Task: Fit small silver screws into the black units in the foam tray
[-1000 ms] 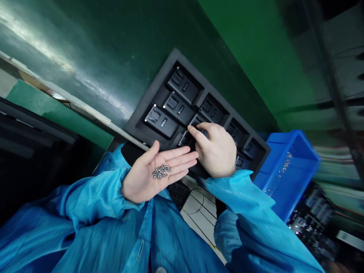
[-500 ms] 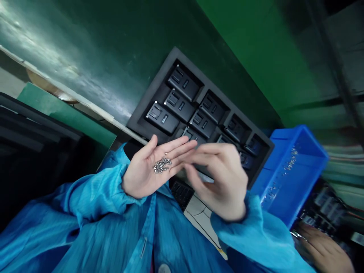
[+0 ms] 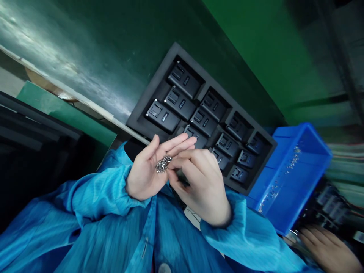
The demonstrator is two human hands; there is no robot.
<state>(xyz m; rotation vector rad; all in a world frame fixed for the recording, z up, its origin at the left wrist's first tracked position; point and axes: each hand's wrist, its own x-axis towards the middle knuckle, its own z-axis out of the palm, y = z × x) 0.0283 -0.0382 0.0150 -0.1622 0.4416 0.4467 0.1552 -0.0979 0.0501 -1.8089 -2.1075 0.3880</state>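
My left hand (image 3: 148, 170) is palm up and cupped, holding a small heap of silver screws (image 3: 162, 164). My right hand (image 3: 199, 182) reaches over to that palm, its thumb and forefinger tips pinched at the edge of the heap. Both arms wear blue sleeves. Just beyond the hands lies a black foam tray (image 3: 148, 102) on the green table, its pockets filled with several black plastic parts (image 3: 163, 115) bearing small white lettering.
A blue plastic bin (image 3: 287, 185) with scattered screws inside stands right of the tray. Another person's hand (image 3: 327, 246) shows at the bottom right corner. The table's near edge (image 3: 71, 94) runs along the left, with dark stacked trays (image 3: 34, 132) below it.
My right hand left the black parts in the tray and came back to my left palm, where its fingertips now pinch at the screws. The left hand curled slightly.
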